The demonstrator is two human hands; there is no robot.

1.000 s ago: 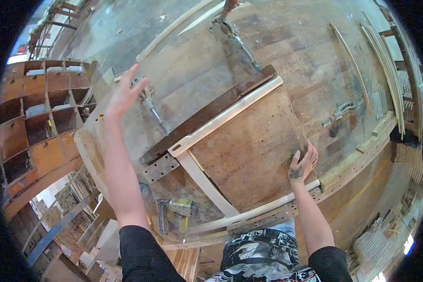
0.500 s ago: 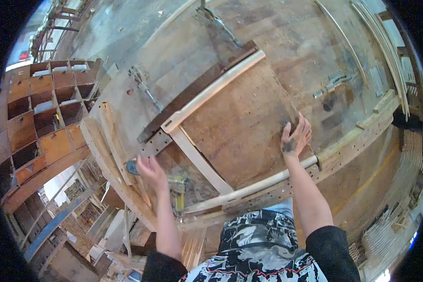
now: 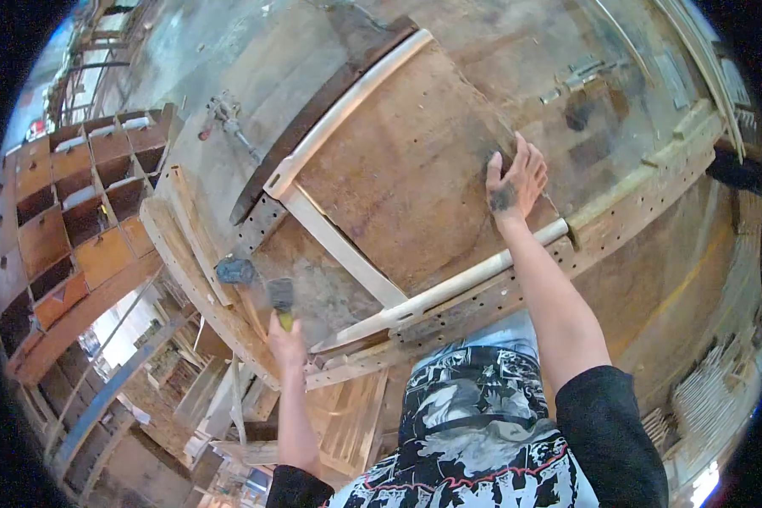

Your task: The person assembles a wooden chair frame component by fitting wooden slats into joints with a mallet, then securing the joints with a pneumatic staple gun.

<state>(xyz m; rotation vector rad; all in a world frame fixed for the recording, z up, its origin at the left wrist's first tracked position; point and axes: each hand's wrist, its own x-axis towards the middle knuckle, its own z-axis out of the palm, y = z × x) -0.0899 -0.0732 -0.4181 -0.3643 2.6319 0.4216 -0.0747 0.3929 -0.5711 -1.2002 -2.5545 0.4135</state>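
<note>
My left hand [image 3: 288, 343] is closed round the yellow handle of a mallet [image 3: 281, 294], whose dark head points up, somewhat blurred. A dark blue rounded object [image 3: 235, 271] lies just beyond it. My right hand [image 3: 518, 182] is spread open over the right side of a pale wooden frame, its fingers at a thin dark edge there. The frame's back rail [image 3: 347, 106] rests along a dark curved wooden block [image 3: 313, 127]. A flat side rail [image 3: 345, 245] joins it to the rounded front rail [image 3: 449, 295] near my body.
Toggle clamps stand on the worktable, one [image 3: 233, 123] at the left and another [image 3: 580, 80] at the right. A drilled wooden edge strip [image 3: 643, 203] runs along the front. A pigeonhole cabinet [image 3: 51, 233] stands left, and long wood strips [image 3: 694, 59] lie far right.
My left hand has gone from bare to gripping the mallet, lifting it off the bench and leftward. My right hand stays spread at the frame's right side. The view has shifted slightly.
</note>
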